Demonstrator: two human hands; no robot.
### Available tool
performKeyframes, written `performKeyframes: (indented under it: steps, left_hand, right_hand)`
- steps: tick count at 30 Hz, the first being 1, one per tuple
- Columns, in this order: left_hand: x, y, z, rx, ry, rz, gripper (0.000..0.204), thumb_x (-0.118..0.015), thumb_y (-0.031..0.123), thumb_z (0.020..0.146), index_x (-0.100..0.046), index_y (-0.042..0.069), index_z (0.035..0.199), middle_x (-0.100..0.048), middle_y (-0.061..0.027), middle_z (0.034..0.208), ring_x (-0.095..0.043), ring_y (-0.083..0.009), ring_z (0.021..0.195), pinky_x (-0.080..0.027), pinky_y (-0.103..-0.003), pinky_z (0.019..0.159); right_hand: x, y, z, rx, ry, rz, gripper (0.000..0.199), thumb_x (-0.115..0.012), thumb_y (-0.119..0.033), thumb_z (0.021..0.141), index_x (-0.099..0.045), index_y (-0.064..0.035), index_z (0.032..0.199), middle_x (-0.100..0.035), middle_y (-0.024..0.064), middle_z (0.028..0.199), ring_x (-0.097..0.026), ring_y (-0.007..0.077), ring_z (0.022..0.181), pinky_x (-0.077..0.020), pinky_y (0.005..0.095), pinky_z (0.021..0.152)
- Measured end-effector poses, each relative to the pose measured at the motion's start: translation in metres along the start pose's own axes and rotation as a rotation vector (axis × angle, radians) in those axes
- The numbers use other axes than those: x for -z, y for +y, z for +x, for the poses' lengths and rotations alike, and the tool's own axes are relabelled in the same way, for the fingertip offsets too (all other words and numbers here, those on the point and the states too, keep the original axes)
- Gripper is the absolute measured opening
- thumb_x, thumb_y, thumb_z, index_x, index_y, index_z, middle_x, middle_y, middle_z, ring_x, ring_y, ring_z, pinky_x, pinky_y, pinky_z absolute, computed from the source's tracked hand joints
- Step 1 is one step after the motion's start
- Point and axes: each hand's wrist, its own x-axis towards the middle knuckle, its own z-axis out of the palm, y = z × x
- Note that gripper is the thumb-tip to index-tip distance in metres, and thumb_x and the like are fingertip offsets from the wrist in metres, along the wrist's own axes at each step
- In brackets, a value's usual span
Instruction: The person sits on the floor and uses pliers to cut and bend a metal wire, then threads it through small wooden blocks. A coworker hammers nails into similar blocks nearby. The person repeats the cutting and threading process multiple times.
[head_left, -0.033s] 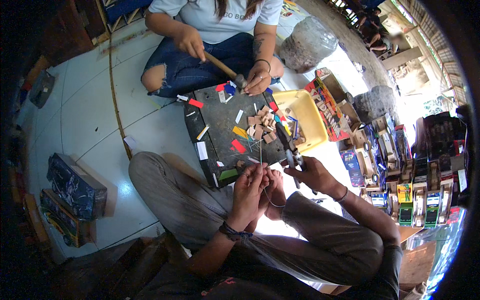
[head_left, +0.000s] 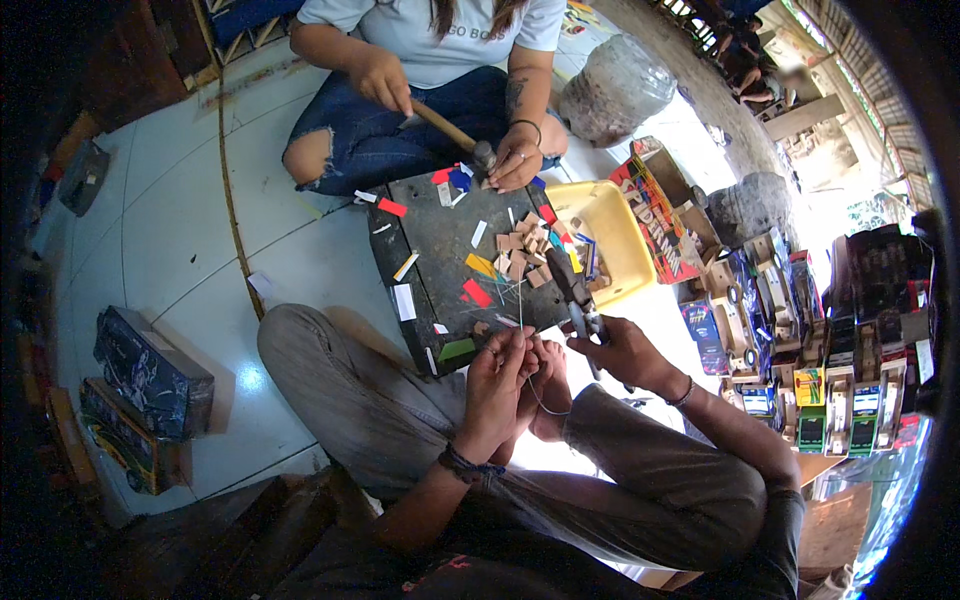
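Note:
Pinched in my left hand [head_left: 492, 392] is a thin pale wire [head_left: 540, 403]; one end stands up past the fingertips and the rest curves below toward my bare foot [head_left: 548, 420]. My right hand [head_left: 637, 354] grips a pair of pliers [head_left: 572, 287], its dark jaws pointing up over the near right corner of a low dark wooden table [head_left: 420, 275]. The jaws are just right of the wire, seemingly apart from it. On the tabletop lie small wooden blocks [head_left: 517, 265], thin wire pieces and scraps of red, white, yellow and green material.
Across the table a person [head_left: 450, 60] in a white shirt holds a hammer [head_left: 443, 124] over the far edge. A yellow basin [head_left: 630, 250] and an open printed carton [head_left: 650, 215] stand right. Stacked wooden toy vehicles [head_left: 840, 350] fill the far right; dark boxes [head_left: 150, 370] sit left.
The pliers' jaws have shifted slightly down. Across the table, the hammer head has risen a little. My left hand and the wire look the same.

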Motion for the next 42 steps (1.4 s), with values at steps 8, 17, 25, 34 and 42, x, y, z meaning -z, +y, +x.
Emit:
performKeyframes:
  steps: [8,17,25,34,42]
  left_hand:
    - [0.004,0.002,0.002,-0.047,0.048,0.124,0.023,-0.056,0.022,0.098,-0.056,0.004,0.113,-0.059,-0.0054,0.101,-0.06,-0.013,0.079,-0.052,-0.027,0.072]
    - [0.004,0.003,0.002,-0.062,0.033,0.184,0.023,-0.058,0.021,0.097,-0.056,0.005,0.114,-0.06,-0.0056,0.101,-0.061,-0.0129,0.078,-0.054,-0.026,0.07]
    - [0.001,0.003,0.001,-0.058,0.041,0.194,0.027,-0.06,0.024,0.096,-0.056,0.006,0.116,-0.059,-0.0063,0.1,-0.061,-0.0121,0.076,-0.054,-0.025,0.069]
    - [0.003,0.003,0.001,-0.045,0.041,0.198,0.028,-0.059,0.024,0.096,-0.055,0.007,0.118,-0.059,-0.0065,0.101,-0.061,-0.0119,0.078,-0.054,-0.025,0.07]
    - [0.005,0.003,0.003,-0.042,0.066,0.179,0.027,-0.059,0.024,0.097,-0.055,0.006,0.118,-0.06,-0.0054,0.101,-0.06,-0.0118,0.08,-0.054,-0.026,0.07]
  right_hand:
    - [-0.012,0.015,-0.004,0.026,-0.201,-0.009,0.028,-0.054,-0.026,0.099,-0.06,0.0006,0.104,-0.062,0.01,0.075,-0.055,0.0131,0.068,-0.0464,0.0333,0.062]
    - [-0.015,0.007,-0.002,0.141,-0.248,-0.053,0.035,-0.051,-0.033,0.099,-0.058,0.0006,0.106,-0.064,0.0219,0.084,-0.064,0.0306,0.075,-0.0477,0.0424,0.067]
    - [-0.015,-0.001,0.0,0.163,-0.211,-0.099,0.038,-0.05,-0.036,0.098,-0.058,0.0011,0.101,-0.063,0.0242,0.083,-0.064,0.0389,0.08,-0.0488,0.0453,0.069]
    - [-0.016,0.001,0.002,0.197,-0.182,-0.173,0.037,-0.054,-0.035,0.096,-0.058,0.0015,0.098,-0.063,0.0239,0.082,-0.064,0.0396,0.08,-0.0491,0.0453,0.069]
    - [-0.017,0.007,0.008,0.199,-0.174,-0.236,0.039,-0.061,-0.033,0.09,-0.056,0.0024,0.106,-0.064,0.0243,0.091,-0.063,0.0398,0.087,-0.0496,0.0457,0.074]
